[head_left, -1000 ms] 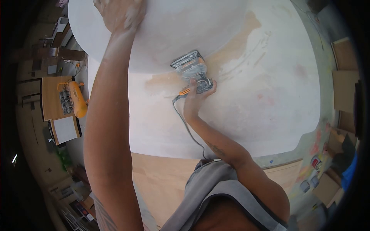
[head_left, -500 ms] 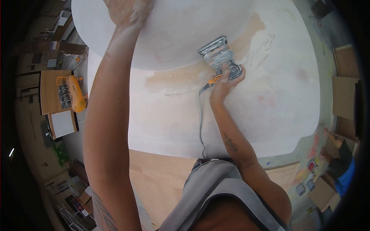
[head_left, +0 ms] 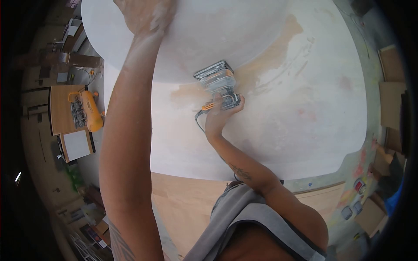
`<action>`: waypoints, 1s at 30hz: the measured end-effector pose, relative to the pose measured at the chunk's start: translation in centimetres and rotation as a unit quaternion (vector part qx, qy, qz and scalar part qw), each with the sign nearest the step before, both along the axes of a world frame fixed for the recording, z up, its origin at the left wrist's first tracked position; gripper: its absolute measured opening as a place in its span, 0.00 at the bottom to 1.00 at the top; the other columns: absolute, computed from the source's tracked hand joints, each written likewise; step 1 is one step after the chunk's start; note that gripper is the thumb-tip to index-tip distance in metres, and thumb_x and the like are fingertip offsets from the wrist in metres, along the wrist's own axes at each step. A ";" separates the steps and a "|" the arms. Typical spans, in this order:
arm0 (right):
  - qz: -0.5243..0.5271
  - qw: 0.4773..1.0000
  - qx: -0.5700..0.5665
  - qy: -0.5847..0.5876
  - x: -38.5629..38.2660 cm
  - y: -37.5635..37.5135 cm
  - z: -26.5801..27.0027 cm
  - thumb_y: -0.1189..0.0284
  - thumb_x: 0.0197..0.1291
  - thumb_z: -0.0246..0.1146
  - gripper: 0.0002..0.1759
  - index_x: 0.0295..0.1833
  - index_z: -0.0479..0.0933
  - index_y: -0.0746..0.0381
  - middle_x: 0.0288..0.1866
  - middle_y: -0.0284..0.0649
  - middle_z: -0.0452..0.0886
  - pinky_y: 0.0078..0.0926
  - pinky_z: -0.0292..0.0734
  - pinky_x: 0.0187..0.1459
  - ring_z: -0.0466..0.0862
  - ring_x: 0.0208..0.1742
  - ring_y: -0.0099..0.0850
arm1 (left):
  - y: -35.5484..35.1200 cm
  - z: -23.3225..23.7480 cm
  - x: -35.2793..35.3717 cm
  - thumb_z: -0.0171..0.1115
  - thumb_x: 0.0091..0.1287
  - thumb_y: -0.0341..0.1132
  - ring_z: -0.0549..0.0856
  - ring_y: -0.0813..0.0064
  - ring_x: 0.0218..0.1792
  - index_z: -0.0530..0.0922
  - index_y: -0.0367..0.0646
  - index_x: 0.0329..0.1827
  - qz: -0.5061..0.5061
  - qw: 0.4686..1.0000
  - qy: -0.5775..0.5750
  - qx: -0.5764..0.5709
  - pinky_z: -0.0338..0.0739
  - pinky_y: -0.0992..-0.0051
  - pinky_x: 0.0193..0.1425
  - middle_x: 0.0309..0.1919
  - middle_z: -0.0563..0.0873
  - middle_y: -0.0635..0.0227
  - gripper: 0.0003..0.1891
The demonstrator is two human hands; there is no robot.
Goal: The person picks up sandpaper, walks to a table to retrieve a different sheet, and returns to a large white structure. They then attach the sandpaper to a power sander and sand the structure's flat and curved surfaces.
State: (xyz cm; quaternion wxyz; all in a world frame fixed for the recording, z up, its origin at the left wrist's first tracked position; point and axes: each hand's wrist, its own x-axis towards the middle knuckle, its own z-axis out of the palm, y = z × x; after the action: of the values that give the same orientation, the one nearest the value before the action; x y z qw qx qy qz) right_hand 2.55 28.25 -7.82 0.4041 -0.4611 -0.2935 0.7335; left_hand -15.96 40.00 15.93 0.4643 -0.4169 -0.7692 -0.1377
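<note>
My right hand (head_left: 219,116) is wrapped around the dusty grey-and-orange body of an electric sander (head_left: 223,81). Its flat pad faces the curved edge of a raised round part on a large white panel (head_left: 278,143). From the sander's orange end a cord (head_left: 197,120) runs back toward my body, partly behind my forearm. Tan patches (head_left: 285,41) show along the curve. My left arm reaches far forward, and the dust-covered left hand (head_left: 150,16) is at the raised white part near the top edge, its fingers cut off by the frame.
To the left, a yellow air compressor (head_left: 92,112) stands by a wooden cabinet (head_left: 61,111). Brown boards (head_left: 392,100) line the right side. A person in blue (head_left: 394,202) is partly visible at lower right, near small cans (head_left: 359,185) on the floor.
My right hand has moved the sander left and back toward my body along the curved edge. My left hand stays at about the same place.
</note>
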 end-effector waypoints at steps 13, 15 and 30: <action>0.025 0.999 -0.026 0.015 0.8 -0.4 3.0 0.67 0.76 0.66 0.46 0.83 0.39 0.57 0.58 0.54 0.73 0.32 0.81 0.44 0.83 0.41 0.32 | 0.5 1.2 0.2 0.56 0.69 0.33 0.65 0.45 0.79 0.73 0.40 0.72 0.002 1.000 -0.006 -0.008 0.55 0.49 0.85 0.76 0.71 0.49 0.27; 0.020 1.000 -0.011 0.016 0.2 -0.8 1.1 0.68 0.77 0.65 0.45 0.83 0.40 0.55 0.58 0.53 0.73 0.32 0.81 0.41 0.83 0.37 0.31 | -0.8 1.2 -0.3 0.56 0.69 0.33 0.65 0.45 0.79 0.73 0.40 0.72 -0.001 1.000 -0.007 -0.007 0.55 0.49 0.85 0.76 0.72 0.49 0.27; -0.021 0.993 0.114 -0.008 1.1 1.4 3.2 0.66 0.76 0.63 0.35 0.81 0.53 0.55 0.53 0.49 0.76 0.30 0.77 0.28 0.77 0.26 0.31 | -14.5 4.0 -3.8 0.57 0.68 0.33 0.65 0.47 0.80 0.73 0.37 0.72 0.013 1.000 0.010 -0.003 0.53 0.50 0.86 0.75 0.72 0.49 0.27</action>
State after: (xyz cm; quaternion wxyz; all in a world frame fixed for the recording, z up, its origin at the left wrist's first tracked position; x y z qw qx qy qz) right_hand 3.68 29.66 -4.63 0.4667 -0.4239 -0.3693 0.6827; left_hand -19.78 25.53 19.91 0.4724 -0.4098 -0.7701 -0.1256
